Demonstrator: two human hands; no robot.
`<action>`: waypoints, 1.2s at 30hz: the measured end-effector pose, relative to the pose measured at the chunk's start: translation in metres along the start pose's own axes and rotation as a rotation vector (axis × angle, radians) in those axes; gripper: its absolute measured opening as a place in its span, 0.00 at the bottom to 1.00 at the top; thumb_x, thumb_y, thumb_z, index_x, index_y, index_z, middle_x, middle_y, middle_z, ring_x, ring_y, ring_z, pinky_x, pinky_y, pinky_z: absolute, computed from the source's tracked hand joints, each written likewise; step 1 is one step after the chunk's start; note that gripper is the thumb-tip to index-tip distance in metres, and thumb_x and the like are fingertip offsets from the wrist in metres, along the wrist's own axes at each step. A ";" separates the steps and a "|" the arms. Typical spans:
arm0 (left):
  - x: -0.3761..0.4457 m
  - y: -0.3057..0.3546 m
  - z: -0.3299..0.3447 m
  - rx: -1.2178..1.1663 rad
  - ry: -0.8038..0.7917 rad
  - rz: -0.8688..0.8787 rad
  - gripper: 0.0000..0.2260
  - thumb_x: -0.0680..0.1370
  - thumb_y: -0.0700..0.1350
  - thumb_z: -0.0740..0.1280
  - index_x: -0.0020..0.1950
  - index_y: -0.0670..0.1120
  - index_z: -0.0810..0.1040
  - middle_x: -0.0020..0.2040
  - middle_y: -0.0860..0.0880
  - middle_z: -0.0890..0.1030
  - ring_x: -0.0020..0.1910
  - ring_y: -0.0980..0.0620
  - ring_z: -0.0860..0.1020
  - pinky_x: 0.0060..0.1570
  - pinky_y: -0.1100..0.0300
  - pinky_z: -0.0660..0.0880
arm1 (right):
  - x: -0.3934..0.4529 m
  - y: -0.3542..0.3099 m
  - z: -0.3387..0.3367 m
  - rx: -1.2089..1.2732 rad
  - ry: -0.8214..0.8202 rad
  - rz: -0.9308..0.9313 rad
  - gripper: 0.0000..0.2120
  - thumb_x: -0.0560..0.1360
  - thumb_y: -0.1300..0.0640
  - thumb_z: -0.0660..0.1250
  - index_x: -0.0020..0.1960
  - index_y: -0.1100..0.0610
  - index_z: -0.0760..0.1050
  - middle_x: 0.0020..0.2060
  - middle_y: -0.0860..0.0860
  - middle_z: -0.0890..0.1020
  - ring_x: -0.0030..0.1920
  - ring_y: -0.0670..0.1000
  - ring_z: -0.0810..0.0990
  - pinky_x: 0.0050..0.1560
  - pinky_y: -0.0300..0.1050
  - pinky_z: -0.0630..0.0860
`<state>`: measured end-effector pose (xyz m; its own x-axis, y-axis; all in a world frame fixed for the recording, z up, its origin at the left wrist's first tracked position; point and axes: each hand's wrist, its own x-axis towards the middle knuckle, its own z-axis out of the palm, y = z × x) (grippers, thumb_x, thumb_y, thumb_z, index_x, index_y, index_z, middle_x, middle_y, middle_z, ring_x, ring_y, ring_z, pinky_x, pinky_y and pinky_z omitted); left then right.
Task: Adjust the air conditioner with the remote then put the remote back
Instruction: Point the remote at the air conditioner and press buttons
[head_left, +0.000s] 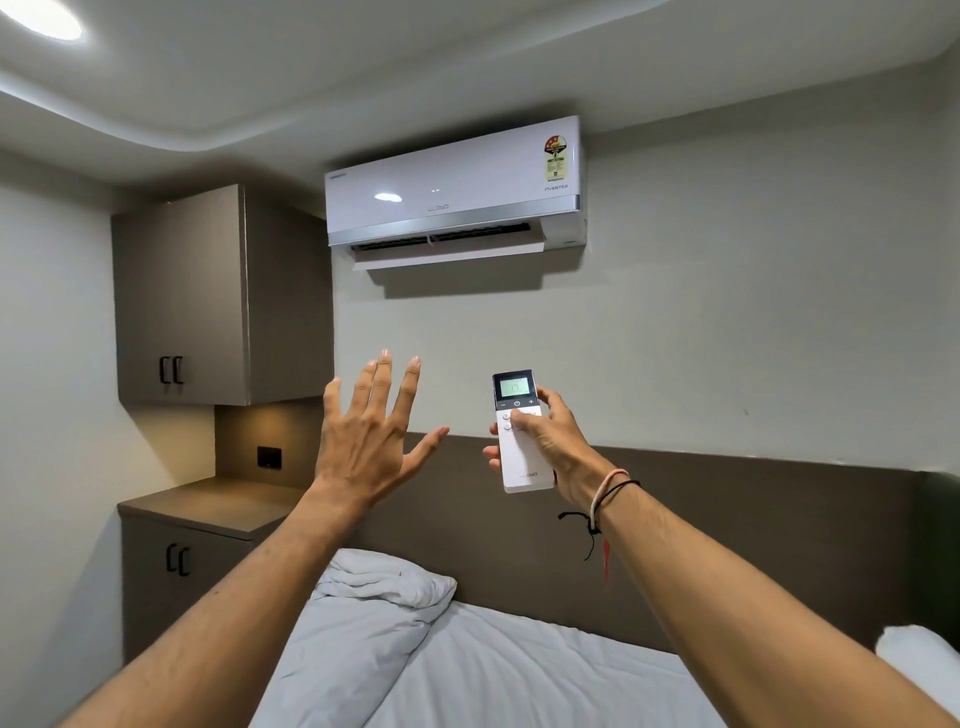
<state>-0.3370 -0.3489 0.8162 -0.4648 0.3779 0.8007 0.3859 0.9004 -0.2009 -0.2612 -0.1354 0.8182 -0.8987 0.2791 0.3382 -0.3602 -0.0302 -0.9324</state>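
Observation:
A white air conditioner hangs high on the wall, its lower flap open. My right hand holds a white remote upright below it, aimed at the unit, thumb resting on the upper buttons. The remote's small screen is lit. My left hand is raised to the left of the remote, palm forward, fingers spread, holding nothing.
A grey wall cabinet hangs at left above a low cupboard with a counter. Below my arms lies a bed with a rumpled white duvet against a dark headboard. A white pillow shows at right.

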 end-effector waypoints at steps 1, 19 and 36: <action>0.000 0.001 -0.001 -0.002 0.000 0.001 0.40 0.76 0.72 0.45 0.82 0.48 0.58 0.79 0.37 0.65 0.75 0.37 0.69 0.68 0.32 0.66 | 0.000 0.000 -0.001 -0.001 0.005 0.001 0.26 0.81 0.64 0.62 0.75 0.52 0.58 0.49 0.63 0.84 0.39 0.63 0.86 0.40 0.58 0.86; -0.004 0.005 -0.004 -0.012 0.014 0.003 0.41 0.76 0.72 0.44 0.81 0.48 0.59 0.79 0.37 0.65 0.76 0.37 0.68 0.68 0.32 0.66 | -0.003 0.000 -0.008 0.006 0.011 0.003 0.26 0.81 0.66 0.61 0.75 0.52 0.59 0.50 0.64 0.84 0.34 0.61 0.86 0.34 0.54 0.85; -0.004 0.005 -0.002 0.002 0.001 0.005 0.40 0.77 0.72 0.45 0.81 0.48 0.59 0.78 0.37 0.66 0.75 0.37 0.69 0.67 0.32 0.67 | -0.001 0.003 -0.016 0.021 0.036 0.009 0.26 0.80 0.65 0.62 0.74 0.51 0.60 0.52 0.66 0.84 0.35 0.61 0.87 0.34 0.54 0.85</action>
<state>-0.3314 -0.3467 0.8134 -0.4622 0.3823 0.8002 0.3867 0.8989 -0.2061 -0.2569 -0.1202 0.8132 -0.8927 0.3129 0.3242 -0.3571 -0.0526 -0.9326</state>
